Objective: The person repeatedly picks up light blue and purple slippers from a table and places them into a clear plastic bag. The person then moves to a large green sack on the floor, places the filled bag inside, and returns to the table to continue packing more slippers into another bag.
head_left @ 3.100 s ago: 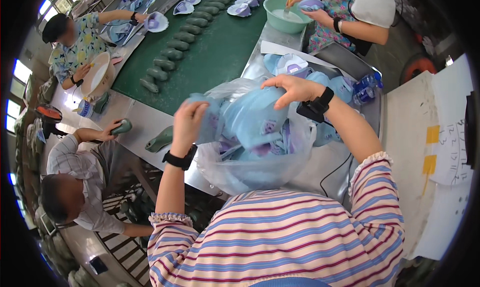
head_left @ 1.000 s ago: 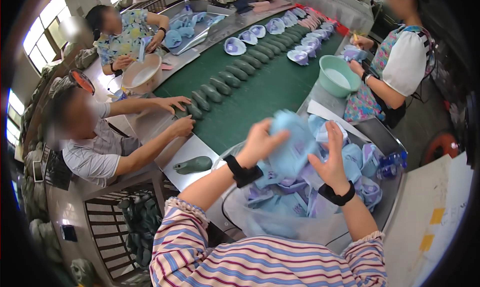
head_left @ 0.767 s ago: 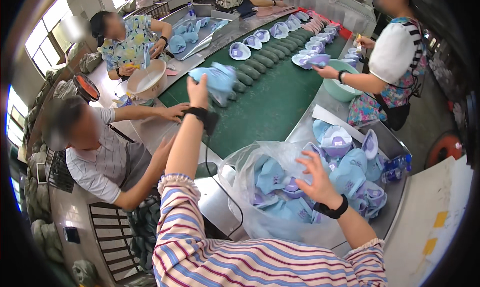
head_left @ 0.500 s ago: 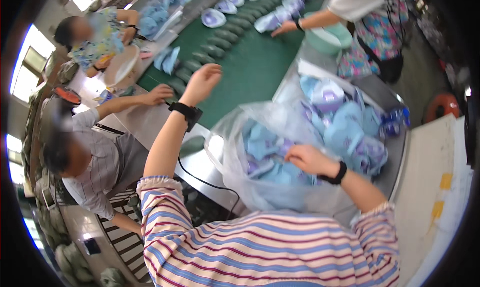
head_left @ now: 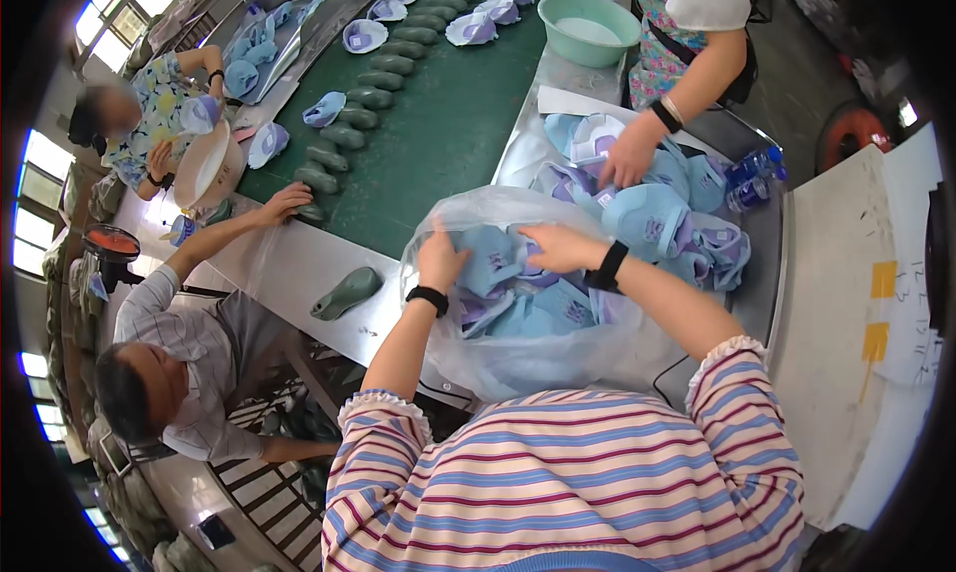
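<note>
A clear plastic bag [head_left: 443, 348] full of light blue and purple shoe uppers [head_left: 560, 308] stands in front of me. My left hand [head_left: 439, 261] is inside the bag's left rim, its thumb apart from the other fingers, beside the uppers. My right hand [head_left: 563, 248] reaches in from the right, fingers bent at the edge of a blue shoe upper [head_left: 490, 258] that lies between my two hands. The bag's film and the pile partly hide my fingertips.
A green belt [head_left: 428, 164] carries several green shoe lasts [head_left: 370, 97] and uppers. One last [head_left: 347, 293] lies on the metal edge at left. A co-worker's hand [head_left: 632, 154] is in the uppers right of the bag. Bottles [head_left: 754, 179] and a green basin [head_left: 590, 32] stand beyond.
My left hand has come down from above the belt into the bag. My right hand has moved up and left within it. The co-worker at right now reaches into the loose pile.
</note>
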Demonstrator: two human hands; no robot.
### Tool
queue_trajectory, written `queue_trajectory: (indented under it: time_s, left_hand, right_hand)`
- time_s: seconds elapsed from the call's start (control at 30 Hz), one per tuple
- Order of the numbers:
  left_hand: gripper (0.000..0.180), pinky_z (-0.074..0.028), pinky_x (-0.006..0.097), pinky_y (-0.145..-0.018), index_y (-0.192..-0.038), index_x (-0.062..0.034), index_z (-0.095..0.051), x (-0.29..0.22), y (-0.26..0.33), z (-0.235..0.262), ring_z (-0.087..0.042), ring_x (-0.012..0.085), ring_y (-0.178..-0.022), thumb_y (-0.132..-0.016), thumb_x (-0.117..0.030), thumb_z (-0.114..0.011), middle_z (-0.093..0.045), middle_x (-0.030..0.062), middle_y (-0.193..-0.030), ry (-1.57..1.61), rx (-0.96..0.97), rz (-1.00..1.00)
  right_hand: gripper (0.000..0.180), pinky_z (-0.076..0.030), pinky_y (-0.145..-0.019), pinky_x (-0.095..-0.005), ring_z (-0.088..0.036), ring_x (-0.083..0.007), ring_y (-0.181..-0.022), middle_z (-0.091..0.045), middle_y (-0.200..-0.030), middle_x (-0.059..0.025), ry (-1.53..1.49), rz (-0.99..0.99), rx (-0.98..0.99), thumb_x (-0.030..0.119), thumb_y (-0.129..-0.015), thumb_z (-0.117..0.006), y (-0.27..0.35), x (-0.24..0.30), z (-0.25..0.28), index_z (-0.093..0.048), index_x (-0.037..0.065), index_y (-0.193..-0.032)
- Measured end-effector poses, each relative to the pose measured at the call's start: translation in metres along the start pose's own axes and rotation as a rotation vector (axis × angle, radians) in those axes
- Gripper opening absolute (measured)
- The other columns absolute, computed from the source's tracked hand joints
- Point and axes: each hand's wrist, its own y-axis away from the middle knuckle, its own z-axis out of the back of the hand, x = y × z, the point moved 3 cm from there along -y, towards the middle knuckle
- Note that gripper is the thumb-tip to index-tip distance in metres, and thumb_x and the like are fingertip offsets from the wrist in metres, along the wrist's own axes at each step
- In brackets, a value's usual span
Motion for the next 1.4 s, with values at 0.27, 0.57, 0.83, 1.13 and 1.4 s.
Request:
queue_trajectory:
  time_s: [0.27,0.57,0.83,1.13,1.4]
  left_hand:
    - [0.029,-0.046,0.025,-0.069,-0.098,0.0018,-0.058,-0.023,0.038,0.063,-0.057,0.0104,-0.077,-0.072,-0.006,-0.068,-0.062,0.004,-0.087,1.101,0.345,-0.081]
    - [0.015,-0.044,0.036,-0.072,-0.089,-0.0009,-0.057,-0.016,0.071,0.094,-0.055,0.0329,-0.085,-0.075,-0.006,-0.06,-0.06,0.0144,-0.096,0.163,0.005,-0.726]
    - [0.01,-0.044,0.027,-0.066,-0.086,0.0,-0.058,-0.056,0.083,0.107,-0.056,0.017,-0.067,-0.083,-0.009,-0.056,-0.061,0.0067,-0.073,0.727,0.102,-0.372]
    - [0.021,-0.045,0.032,-0.08,-0.098,-0.0012,-0.053,-0.074,0.066,0.103,-0.057,0.0203,-0.091,-0.083,-0.016,-0.057,-0.06,0.0087,-0.095,0.649,0.19,-0.526]
    - [0.036,-0.047,0.04,-0.077,-0.098,-0.0035,-0.058,-0.013,0.108,-0.017,-0.058,0.0305,-0.09,-0.071,-0.028,-0.063,-0.06,0.0169,-0.093,-0.582,0.356,-0.414]
  right_hand:
    - [0.079,-0.041,-0.085,-0.0377,-0.051,-0.034,-0.102,-0.054,-0.109,-0.021,-0.149,0.173,0.047,0.033,-0.054,-0.079,-0.022,0.016,-0.02,-0.045,-0.002,-0.116]
    - [0.034,-0.042,-0.082,-0.0378,-0.051,-0.0318,-0.099,-0.055,-0.107,-0.0143,0.133,0.417,-0.058,0.013,-0.059,-0.072,0.056,0.056,0.006,-0.056,0.0,-0.086]
    - [0.025,-0.041,-0.07,-0.0322,-0.051,-0.0249,-0.081,-0.052,-0.092,-0.01,-0.166,0.567,0.095,0.008,-0.06,-0.07,0.061,0.098,0.056,-0.051,0.001,-0.075]
    - [0.053,-0.045,-0.083,-0.0299,-0.057,-0.0165,-0.092,-0.058,-0.104,-0.0083,-1.049,0.154,-0.481,0.008,-0.067,-0.067,0.153,0.002,0.15,-0.047,-0.004,-0.114]
    - [0.047,-0.042,-0.087,-0.0305,-0.055,-0.0183,-0.094,-0.057,-0.106,-0.0102,-0.73,-0.519,-0.735,0.005,-0.066,-0.066,0.304,-0.142,0.174,-0.052,-0.004,-0.11]
